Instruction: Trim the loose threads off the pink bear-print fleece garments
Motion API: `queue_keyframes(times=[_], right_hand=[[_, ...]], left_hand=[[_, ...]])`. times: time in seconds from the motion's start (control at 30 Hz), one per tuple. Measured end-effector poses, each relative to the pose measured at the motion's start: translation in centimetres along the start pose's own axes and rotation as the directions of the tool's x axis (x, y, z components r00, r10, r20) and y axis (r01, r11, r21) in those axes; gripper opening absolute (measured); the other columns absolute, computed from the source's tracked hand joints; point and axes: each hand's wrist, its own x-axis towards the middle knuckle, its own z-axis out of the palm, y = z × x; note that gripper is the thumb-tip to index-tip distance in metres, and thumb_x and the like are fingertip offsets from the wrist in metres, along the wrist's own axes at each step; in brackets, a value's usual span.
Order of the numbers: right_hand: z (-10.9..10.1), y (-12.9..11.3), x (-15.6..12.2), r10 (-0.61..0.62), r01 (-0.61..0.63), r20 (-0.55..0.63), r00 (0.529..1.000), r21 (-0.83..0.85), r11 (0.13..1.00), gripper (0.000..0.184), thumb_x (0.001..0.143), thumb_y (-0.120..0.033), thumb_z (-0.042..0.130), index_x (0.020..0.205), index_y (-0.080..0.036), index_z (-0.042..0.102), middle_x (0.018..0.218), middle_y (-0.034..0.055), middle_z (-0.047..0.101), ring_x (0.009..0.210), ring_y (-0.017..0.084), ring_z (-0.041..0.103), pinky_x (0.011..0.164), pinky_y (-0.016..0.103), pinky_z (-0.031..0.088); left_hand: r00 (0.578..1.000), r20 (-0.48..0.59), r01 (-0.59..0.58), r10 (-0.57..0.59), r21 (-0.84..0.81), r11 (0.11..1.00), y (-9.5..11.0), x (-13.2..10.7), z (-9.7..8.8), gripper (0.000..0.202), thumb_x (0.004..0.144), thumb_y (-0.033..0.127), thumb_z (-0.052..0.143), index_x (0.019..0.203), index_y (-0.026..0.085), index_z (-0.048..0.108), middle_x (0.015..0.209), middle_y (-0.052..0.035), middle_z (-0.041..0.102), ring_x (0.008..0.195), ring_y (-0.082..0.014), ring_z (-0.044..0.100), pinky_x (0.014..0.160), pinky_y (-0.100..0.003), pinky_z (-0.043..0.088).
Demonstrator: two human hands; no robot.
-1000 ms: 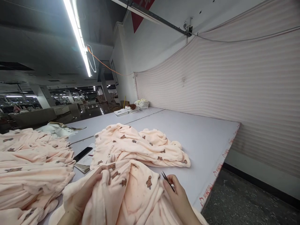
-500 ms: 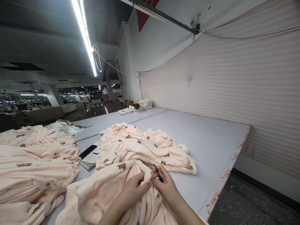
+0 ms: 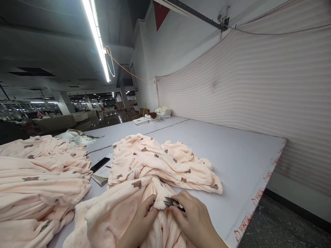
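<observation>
A pale peach plush garment [image 3: 111,210] with small brown bear prints lies bunched at the table's near side. My left hand [image 3: 144,215] pinches a gathered fold of it between thumb and fingers. Dark thread snips [image 3: 172,203] sit in my right hand [image 3: 192,213], their blades apart and pointing left at the pinched fabric edge. Whether the blades touch the cloth I cannot tell. Just beyond my hands lies more of the same plush fabric [image 3: 155,158], heaped on the table.
A large pile of peach fabric [image 3: 38,186] covers the left side. Near it, a black phone [image 3: 100,164] rests on paper sheets [image 3: 104,172]. Stacked white cloths [image 3: 163,113] stand at the far end of the grey table [image 3: 240,155]; a striped curtain [image 3: 232,86] hangs along the wall.
The snips have turned from pointing up to pointing left, with blades now apart at the fabric. My right hand has rolled over, and the view has shifted slightly.
</observation>
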Motion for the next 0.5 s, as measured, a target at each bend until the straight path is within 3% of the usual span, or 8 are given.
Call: queue_keyframes(times=[0.17,0.3,0.4,0.5], right_hand=[[0.6,0.7,0.4,0.065,-0.062,-0.064,0.996,0.034,0.997,0.022,0.091,-0.029,0.046,0.098,-0.028,0.067,0.094,0.0006,0.066,0.084,0.02,0.063,0.071,0.029,0.044],[0.3,0.7,0.2,0.01,-0.011,0.01,1.0,0.098,0.995,0.021,0.086,-0.029,0.055,0.102,-0.03,0.068,0.095,-0.0006,0.067,0.086,0.019,0.064,0.072,0.026,0.044],[0.4,0.9,0.1,0.017,-0.018,0.008,1.0,0.131,0.991,0.021,0.088,-0.029,0.051,0.099,-0.03,0.069,0.094,-0.0004,0.067,0.085,0.018,0.064,0.073,0.026,0.045],[0.9,1.4,0.0,0.041,-0.037,-0.023,0.999,0.149,0.988,0.024,0.084,-0.032,0.056,0.106,-0.028,0.064,0.101,0.0009,0.066,0.091,0.02,0.063,0.076,0.027,0.045]], left_hand=[[0.999,0.022,0.028,-0.027,-0.032,0.999,0.7,-0.1,-0.5,0.021,0.084,0.03,0.048,0.097,0.022,0.062,0.1,-0.0009,0.068,0.103,-0.0226,0.057,0.09,-0.027,0.041],[0.998,0.026,0.048,-0.049,0.027,0.998,1.3,-0.2,-1.1,0.024,0.082,0.03,0.049,0.099,0.022,0.065,0.102,-0.002,0.069,0.103,-0.0238,0.057,0.092,-0.03,0.042],[0.998,0.029,0.06,-0.06,0.015,0.998,1.4,-0.2,-0.9,0.023,0.081,0.03,0.05,0.097,0.024,0.066,0.101,-0.0016,0.07,0.102,-0.0238,0.058,0.09,-0.03,0.043],[0.999,-0.038,0.028,-0.031,-0.068,0.997,0.7,-0.4,-0.3,0.024,0.081,0.033,0.053,0.101,0.023,0.062,0.103,-0.0033,0.069,0.1,-0.0233,0.059,0.09,-0.031,0.044]])
